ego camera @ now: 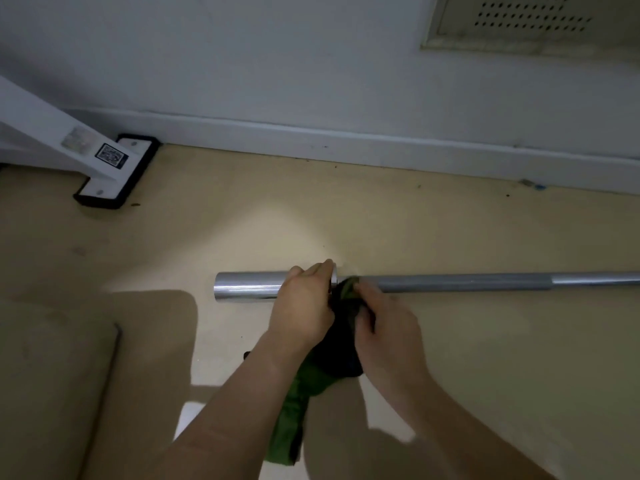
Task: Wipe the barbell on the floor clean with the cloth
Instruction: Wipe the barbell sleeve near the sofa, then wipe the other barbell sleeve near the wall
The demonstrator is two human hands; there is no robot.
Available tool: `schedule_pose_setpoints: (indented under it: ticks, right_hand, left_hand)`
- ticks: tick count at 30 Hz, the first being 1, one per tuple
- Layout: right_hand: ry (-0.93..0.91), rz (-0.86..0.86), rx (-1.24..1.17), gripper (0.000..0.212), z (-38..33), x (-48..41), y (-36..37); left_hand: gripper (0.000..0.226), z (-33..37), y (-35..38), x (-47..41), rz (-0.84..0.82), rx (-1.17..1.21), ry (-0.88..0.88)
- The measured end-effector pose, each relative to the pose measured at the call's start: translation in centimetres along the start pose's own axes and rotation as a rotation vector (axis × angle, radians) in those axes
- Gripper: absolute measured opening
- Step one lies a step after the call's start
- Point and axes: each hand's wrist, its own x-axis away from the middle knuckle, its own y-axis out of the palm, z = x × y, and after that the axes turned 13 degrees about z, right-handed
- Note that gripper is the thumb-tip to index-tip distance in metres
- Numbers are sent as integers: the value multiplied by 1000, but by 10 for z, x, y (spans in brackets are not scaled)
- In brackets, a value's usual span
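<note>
**Barbell [467, 282] steadied at the collar while the cloth [292, 420] meets the shaft**

Barbell lies flat on the floor [242, 230], running from its thick sleeve [246, 287] rightward out of view. The left hand [303, 306] curls its fingers over the sleeve right at the collar [334, 276], probably to keep the bar from rolling under the rubbing. Just right of the collar, the right hand [388, 327] clenches the bunched green cloth against the thinner shaft. The cloth's loose tail hangs between the forearms on the barbell's near side.

The long shaft to the right lies unobstructed, so a sliding stroke that way looks easy. Beyond the barbell, bare floor reaches the skirting board [346, 140]. Back past the barbell's left end, a white frame foot [114, 171] stands well apart. Nearer than the sleeve, the edge of a beige pad [52, 375] could crowd the left elbow.
</note>
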Motion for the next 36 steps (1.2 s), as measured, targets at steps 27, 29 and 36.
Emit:
schedule_pose_setpoints:
  ticks: [27, 29, 36]
  right_hand:
    - [449, -664, 0, 16, -26, -80, -272]
    - [390, -680, -71, 15, -25, -80, -297]
    - [184, -843, -13, 17, 42, -72, -408]
  left_hand:
    - [45, 190, -133, -27, -591, 918, 5]
    - [36, 219, -143, -33, -552, 856, 69]
    - [17, 331, -161, -36, -602, 490, 293]
